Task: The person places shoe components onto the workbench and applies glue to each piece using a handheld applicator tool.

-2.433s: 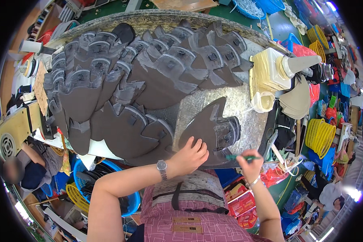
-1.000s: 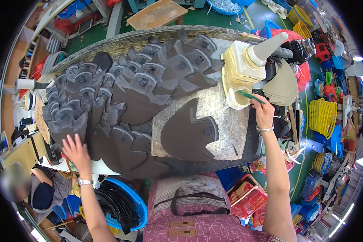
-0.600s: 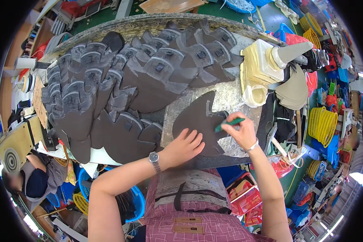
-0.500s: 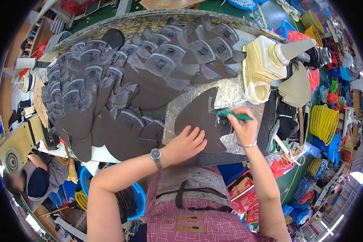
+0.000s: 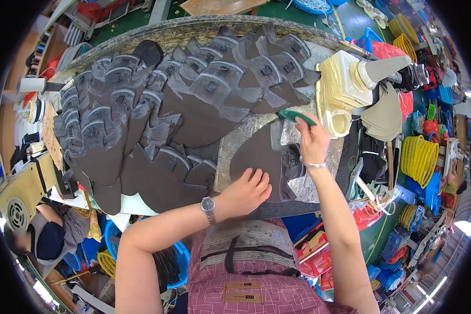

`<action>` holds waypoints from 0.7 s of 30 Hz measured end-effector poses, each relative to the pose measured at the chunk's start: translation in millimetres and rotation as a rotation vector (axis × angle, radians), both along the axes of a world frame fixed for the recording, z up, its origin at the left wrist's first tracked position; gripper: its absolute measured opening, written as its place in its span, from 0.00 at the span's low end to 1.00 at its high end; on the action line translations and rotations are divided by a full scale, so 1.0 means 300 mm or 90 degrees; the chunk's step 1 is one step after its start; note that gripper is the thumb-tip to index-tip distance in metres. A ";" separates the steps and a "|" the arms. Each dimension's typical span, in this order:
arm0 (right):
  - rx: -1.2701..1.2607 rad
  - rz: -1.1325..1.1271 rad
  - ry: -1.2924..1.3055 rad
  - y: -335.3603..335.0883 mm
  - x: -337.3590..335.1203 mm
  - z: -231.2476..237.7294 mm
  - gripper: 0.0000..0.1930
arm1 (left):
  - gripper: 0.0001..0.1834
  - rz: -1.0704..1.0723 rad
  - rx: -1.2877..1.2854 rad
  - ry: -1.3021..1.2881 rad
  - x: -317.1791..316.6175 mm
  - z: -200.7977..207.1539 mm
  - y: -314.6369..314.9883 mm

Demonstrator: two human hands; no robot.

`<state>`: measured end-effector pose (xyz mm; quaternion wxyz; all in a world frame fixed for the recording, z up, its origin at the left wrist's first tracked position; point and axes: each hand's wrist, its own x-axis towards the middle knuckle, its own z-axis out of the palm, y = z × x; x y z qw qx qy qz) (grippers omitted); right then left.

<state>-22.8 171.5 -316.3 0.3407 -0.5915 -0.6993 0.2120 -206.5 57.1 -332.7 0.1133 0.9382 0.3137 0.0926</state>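
A dark brown flat cut piece (image 5: pixel 256 152) lies on a pale, glue-stained board (image 5: pixel 224 175). My left hand (image 5: pixel 246 193) rests on its near left part, fingers spread. My right hand (image 5: pixel 313 144) grips a flat green hand tool (image 5: pixel 297 116), perhaps a glue brush or spreader. The tool's end is at the far tip of the piece; whether it touches is unclear. Along the piece's right side runs a greyish, wet-looking band with a darker patch. Right of the tool is a cream-coated container (image 5: pixel 345 78) with a cone-shaped spout and a small open cup (image 5: pixel 338 124) attached.
Many overlapping brown pieces (image 5: pixel 199 123) with grey coated edges cover the table's left and middle. Beige cut pieces (image 5: pixel 382 115) lie at the right. A beige machine (image 5: pixel 29 188) stands at the left, yellow baskets (image 5: pixel 420 161) at the right.
My right hand has moved the green tool away from me, from the piece's right middle to its far tip. My left hand stays in nearly the same place on the piece.
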 end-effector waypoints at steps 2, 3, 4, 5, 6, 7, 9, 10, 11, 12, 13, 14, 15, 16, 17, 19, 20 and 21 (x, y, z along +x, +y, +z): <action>-0.007 0.035 0.065 -0.023 0.025 0.013 0.07 | 0.27 0.007 -0.004 0.005 -0.010 0.000 -0.008; -0.006 0.040 0.067 -0.052 0.045 0.015 0.07 | 0.25 0.012 -0.009 0.006 -0.015 -0.002 -0.010; -0.034 0.074 0.053 -0.092 0.081 0.029 0.08 | 0.25 0.009 -0.010 0.001 -0.008 0.000 -0.009; -0.063 0.110 0.042 -0.136 0.113 0.039 0.08 | 0.22 0.016 0.010 0.007 -0.007 0.002 -0.011; -0.065 0.108 0.040 -0.194 0.159 0.041 0.08 | 0.20 0.024 0.030 0.014 -0.005 0.005 -0.015; -0.141 0.078 0.026 -0.236 0.213 0.036 0.09 | 0.20 0.021 0.036 0.012 0.001 0.008 -0.006; -0.216 0.051 0.017 -0.239 0.231 0.028 0.11 | 0.17 0.021 0.038 0.014 0.012 0.008 -0.005; -0.214 0.040 0.043 -0.236 0.212 0.035 0.11 | 0.17 0.015 0.039 0.012 0.015 0.008 -0.004; -0.211 0.027 0.068 -0.229 0.184 0.047 0.11 | 0.18 0.021 0.042 0.028 0.013 0.008 -0.005; -0.191 0.014 0.116 -0.197 0.118 0.073 0.12 | 0.18 0.025 0.044 0.042 0.020 0.008 -0.004; -0.086 0.039 0.157 -0.163 0.059 0.075 0.12 | 0.18 0.019 0.044 0.042 0.027 0.010 -0.002; -0.081 0.076 0.114 -0.151 0.055 0.055 0.12 | 0.18 0.015 0.042 0.042 0.027 0.012 0.007; -0.077 0.113 0.072 -0.153 0.063 0.039 0.11 | 0.18 0.011 0.039 0.042 0.032 0.016 0.010; -0.072 0.112 0.076 -0.165 0.081 0.048 0.11 | 0.20 0.018 0.043 0.039 0.030 0.015 0.010; -0.166 0.136 0.036 -0.192 0.125 0.059 0.10 | 0.20 0.025 0.047 0.049 0.020 0.010 0.013; -0.325 0.050 0.141 -0.247 0.253 0.039 0.07 | 0.20 0.024 0.044 0.035 0.025 0.012 0.006; -0.382 -0.052 0.295 -0.261 0.317 -0.017 0.05 | 0.20 0.022 0.048 0.036 0.026 0.018 0.008; -0.372 -0.118 0.476 -0.252 0.356 -0.035 0.07 | 0.18 0.036 0.042 0.000 0.024 0.023 0.013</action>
